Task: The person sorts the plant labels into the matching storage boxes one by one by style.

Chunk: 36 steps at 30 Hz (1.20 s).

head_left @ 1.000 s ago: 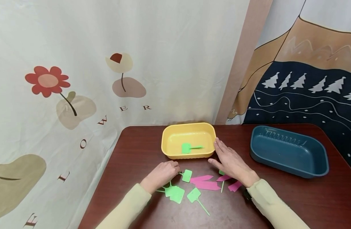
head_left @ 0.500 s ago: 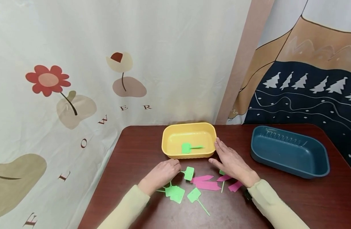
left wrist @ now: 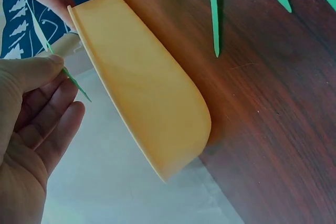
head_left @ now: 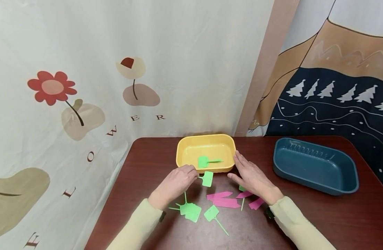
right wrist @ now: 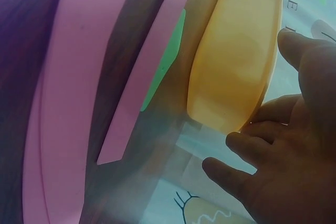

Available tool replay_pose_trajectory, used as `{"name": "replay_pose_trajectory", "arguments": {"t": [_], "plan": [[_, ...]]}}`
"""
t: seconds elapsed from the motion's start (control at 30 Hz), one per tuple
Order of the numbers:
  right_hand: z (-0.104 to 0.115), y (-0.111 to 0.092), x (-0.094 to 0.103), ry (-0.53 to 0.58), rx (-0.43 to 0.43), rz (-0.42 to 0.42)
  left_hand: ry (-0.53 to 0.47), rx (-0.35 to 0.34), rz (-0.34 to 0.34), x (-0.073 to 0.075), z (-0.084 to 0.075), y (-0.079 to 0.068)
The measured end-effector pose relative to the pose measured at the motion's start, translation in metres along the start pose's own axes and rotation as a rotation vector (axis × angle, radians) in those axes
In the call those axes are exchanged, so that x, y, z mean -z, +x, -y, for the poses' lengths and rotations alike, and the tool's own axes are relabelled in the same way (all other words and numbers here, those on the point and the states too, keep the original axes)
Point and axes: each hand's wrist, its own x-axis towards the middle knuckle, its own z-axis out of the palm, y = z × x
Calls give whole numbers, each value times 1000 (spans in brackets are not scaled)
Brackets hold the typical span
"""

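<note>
My left hand (head_left: 177,182) pinches the thin stem of a green plant label (head_left: 207,178) between thumb and fingers, lifted near the front wall of the yellow bin (head_left: 185,146). In the left wrist view the label (left wrist: 40,31) appears edge-on above the bin's rim. My right hand (head_left: 254,175) has its fingers stretched out, the tips touching the right end of the yellow bin; the right wrist view shows them against the bin's corner (right wrist: 231,77). Inside the bin lie green labels (head_left: 203,161).
Several green labels (head_left: 193,212) lie on the brown table (head_left: 141,163) below my left hand. Pink pointed labels (head_left: 226,202) lie between the hands, some partly under my right wrist. A blue bin (head_left: 316,166) stands at the right; curtains hang behind.
My left hand has raised the green label off the table and carried it forward, up to the yellow bin's front. The right hand stays in place at the bin.
</note>
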Motion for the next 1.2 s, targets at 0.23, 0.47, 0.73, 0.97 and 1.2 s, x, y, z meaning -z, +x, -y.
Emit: {"name": "replay_pose_trajectory", "arguments": {"t": [0.23,0.47,0.73,0.97,1.2], "plan": [[-1,0,-1,1,6,-5,-15,38,-77,-3,2,5],[-1,0,0,-3,5,-8,-76,94,-113,-3,13,23],[0,1,0,0,-10,15,-82,165,-70,-12,26,49],[-1,1,0,15,-17,16,-61,227,75,-21,33,74],[0,1,0,20,-17,14,-74,271,217,-31,33,90]]}}
